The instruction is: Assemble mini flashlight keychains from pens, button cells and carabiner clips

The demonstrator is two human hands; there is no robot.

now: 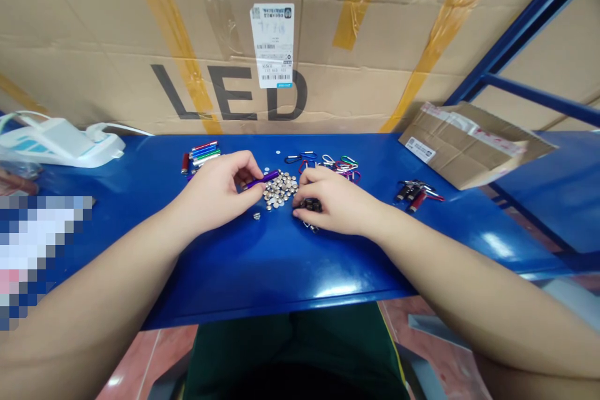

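Observation:
My left hand (222,190) pinches a slim purple metal tube (267,179) between thumb and fingers, held level above the table. Just beyond and below it lies a heap of small silver button cells (280,190). On the right side of that heap, my right hand (328,200) is curled, thumb and fingertips close together. Small dark and silver metal pieces (310,205) show beneath and between its fingers; anything in its fingertips is too small to make out. One small silver piece (256,216) lies alone in front of the button cells.
Coloured metal tubes (205,151) lie behind my left hand. Several carabiners (347,162) lie behind my right. Finished-looking keychain pieces (417,194) and an open cardboard box (469,144) are farther right. A white power strip (70,144) stands left; a large carton (210,31) walls the back.

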